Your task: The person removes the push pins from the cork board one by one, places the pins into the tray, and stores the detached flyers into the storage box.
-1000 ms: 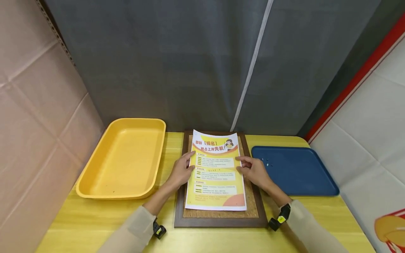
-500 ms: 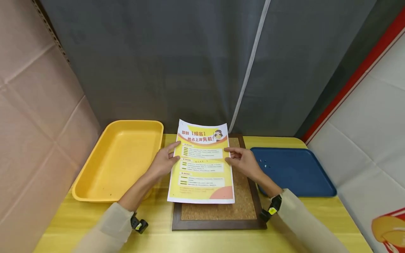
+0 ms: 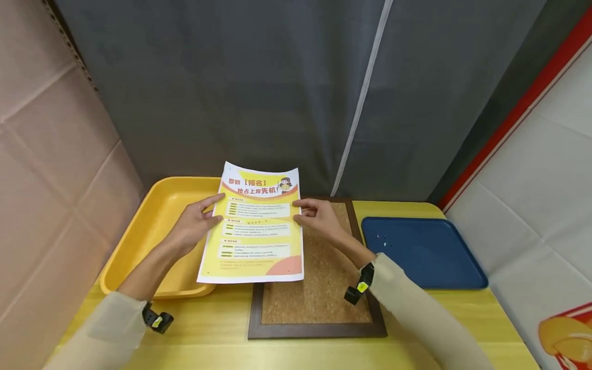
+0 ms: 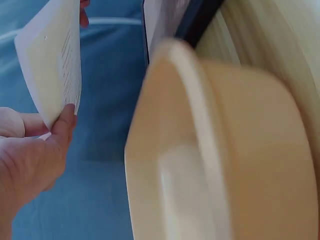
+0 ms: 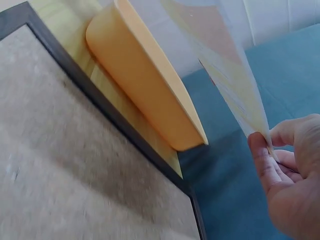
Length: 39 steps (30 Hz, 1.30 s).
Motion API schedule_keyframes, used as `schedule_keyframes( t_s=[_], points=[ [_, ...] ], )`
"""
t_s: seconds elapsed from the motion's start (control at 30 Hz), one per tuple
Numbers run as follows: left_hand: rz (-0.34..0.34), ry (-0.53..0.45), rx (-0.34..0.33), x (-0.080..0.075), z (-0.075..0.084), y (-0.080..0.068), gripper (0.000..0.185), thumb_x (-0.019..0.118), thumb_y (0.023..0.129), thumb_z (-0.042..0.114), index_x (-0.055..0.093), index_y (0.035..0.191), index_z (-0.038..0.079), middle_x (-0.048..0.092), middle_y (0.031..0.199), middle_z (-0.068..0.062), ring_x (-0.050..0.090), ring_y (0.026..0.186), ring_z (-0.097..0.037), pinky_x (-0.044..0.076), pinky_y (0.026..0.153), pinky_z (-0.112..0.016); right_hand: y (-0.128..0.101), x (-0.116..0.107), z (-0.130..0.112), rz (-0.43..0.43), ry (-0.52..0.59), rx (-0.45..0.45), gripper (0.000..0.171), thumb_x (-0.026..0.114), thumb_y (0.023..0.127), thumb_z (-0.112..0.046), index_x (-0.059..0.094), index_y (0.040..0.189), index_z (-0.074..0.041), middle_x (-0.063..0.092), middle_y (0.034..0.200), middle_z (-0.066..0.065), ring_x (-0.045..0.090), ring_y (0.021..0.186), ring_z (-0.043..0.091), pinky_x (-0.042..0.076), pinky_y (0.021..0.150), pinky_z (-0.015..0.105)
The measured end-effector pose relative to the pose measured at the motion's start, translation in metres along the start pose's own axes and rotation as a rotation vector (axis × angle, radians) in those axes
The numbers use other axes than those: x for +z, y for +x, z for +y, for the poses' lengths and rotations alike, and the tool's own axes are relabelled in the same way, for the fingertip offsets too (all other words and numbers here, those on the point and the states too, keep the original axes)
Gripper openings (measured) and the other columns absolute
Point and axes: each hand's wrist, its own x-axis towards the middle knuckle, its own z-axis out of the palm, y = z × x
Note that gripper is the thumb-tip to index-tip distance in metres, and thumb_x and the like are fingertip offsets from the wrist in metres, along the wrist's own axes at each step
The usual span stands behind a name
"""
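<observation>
1. The left hand [image 3: 191, 228] pinches the left edge of the yellow flyer [image 3: 256, 226], thumb on the printed face.
2. The right hand [image 3: 319, 218] pinches the flyer's right edge in the same way; the sheet is held lifted off the table.
3. The flyer hangs over the right part of the yellow tray [image 3: 139, 246] and the left edge of the cork board [image 3: 324, 277].
4. The board's dark frame lies flat on the yellow wooden table [image 3: 222, 334], with its cork face uncovered.
5. A blue tray [image 3: 425, 252] sits just right of the board.
6. A grey curtain [image 3: 277, 87] closes the back, and cardboard [image 3: 51, 154] walls the left side.
</observation>
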Motion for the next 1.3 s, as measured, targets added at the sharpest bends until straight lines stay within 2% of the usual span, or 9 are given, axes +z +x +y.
schedule_keyframes(
  t_s=[0.2,0.3,0.47,0.63,0.73,0.83,0.93,1.13,1.3],
  points=[
    [-0.004,0.057,-0.002,-0.037,0.001,0.001,0.067,0.054,0.109,0.003,0.026,0.170,0.012,0.055,0.150,-0.028,0.075,0.102,-0.012,0.062,0.082,-0.026,0.022,0.031,-0.006,0.001,0.029,-0.011,0.038,0.073,0.093,0.006,0.067,0.131,0.013,0.076,0.104,0.028,0.070,0.077,0.007,0.048,0.063,0.018],
    [-0.003,0.104,-0.007,-0.054,0.002,0.002,0.068,0.054,0.109,0.003,0.025,0.170,0.011,0.056,0.148,-0.031,0.075,0.095,-0.010,0.062,0.079,-0.025,0.031,0.048,-0.008,0.005,0.004,-0.020,0.038,0.074,0.093,0.006,0.068,0.130,0.011,0.076,0.100,0.025,0.066,0.073,0.006,0.044,0.059,0.018],
    [-0.013,0.183,-0.007,-0.075,-0.004,0.005,0.068,0.053,0.109,0.002,0.023,0.170,0.009,0.055,0.146,-0.034,0.073,0.093,-0.009,0.061,0.077,-0.026,0.041,0.074,-0.013,-0.004,-0.053,-0.034,0.038,0.075,0.095,0.000,0.069,0.132,0.006,0.076,0.094,0.018,0.063,0.070,0.009,0.040,0.057,0.020],
    [0.009,0.271,-0.027,-0.093,-0.012,0.006,0.069,0.055,0.109,0.006,0.024,0.170,0.011,0.055,0.146,-0.034,0.073,0.095,-0.010,0.061,0.077,-0.026,0.049,0.101,-0.016,-0.015,-0.079,-0.023,0.039,0.074,0.099,-0.006,0.068,0.137,0.001,0.075,0.088,0.009,0.052,0.058,0.008,0.035,0.052,0.022],
    [0.031,0.299,-0.036,-0.100,-0.015,0.004,0.069,0.056,0.109,0.007,0.023,0.170,0.010,0.054,0.145,-0.035,0.072,0.094,-0.012,0.061,0.076,-0.026,0.055,0.116,-0.019,-0.013,-0.097,-0.015,0.041,0.075,0.099,-0.008,0.067,0.139,0.000,0.077,0.089,0.009,0.052,0.056,0.009,0.035,0.050,0.022],
    [0.036,0.313,-0.046,-0.108,-0.019,0.003,0.068,0.054,0.109,0.006,0.022,0.170,0.009,0.053,0.144,-0.037,0.073,0.094,-0.016,0.061,0.076,-0.027,0.061,0.129,-0.020,-0.003,-0.117,-0.016,0.041,0.076,0.099,-0.010,0.068,0.138,0.000,0.079,0.096,0.011,0.064,0.063,0.012,0.039,0.052,0.020],
    [0.035,0.339,-0.054,-0.118,-0.025,0.002,0.068,0.052,0.109,0.005,0.020,0.170,0.006,0.051,0.145,-0.040,0.072,0.097,-0.020,0.061,0.076,-0.027,0.066,0.142,-0.018,0.005,-0.131,-0.004,0.041,0.077,0.098,-0.011,0.070,0.137,-0.002,0.080,0.100,0.012,0.070,0.071,0.014,0.042,0.055,0.019],
    [0.053,0.413,-0.073,-0.139,-0.043,-0.004,0.067,0.050,0.109,0.002,0.018,0.168,-0.001,0.049,0.141,-0.045,0.072,0.098,-0.027,0.062,0.073,-0.028,0.069,0.163,-0.017,-0.013,-0.131,0.033,0.041,0.079,0.096,-0.011,0.071,0.136,-0.004,0.078,0.107,0.011,0.066,0.073,0.002,0.047,0.058,0.017],
    [0.060,0.425,-0.122,-0.148,-0.052,-0.009,0.068,0.051,0.109,0.003,0.017,0.168,0.000,0.050,0.138,-0.047,0.072,0.091,-0.027,0.062,0.070,-0.032,0.070,0.176,-0.020,-0.025,-0.151,0.035,0.041,0.080,0.096,-0.011,0.072,0.135,-0.004,0.078,0.101,0.009,0.064,0.072,0.000,0.048,0.058,0.016]
  ],
)
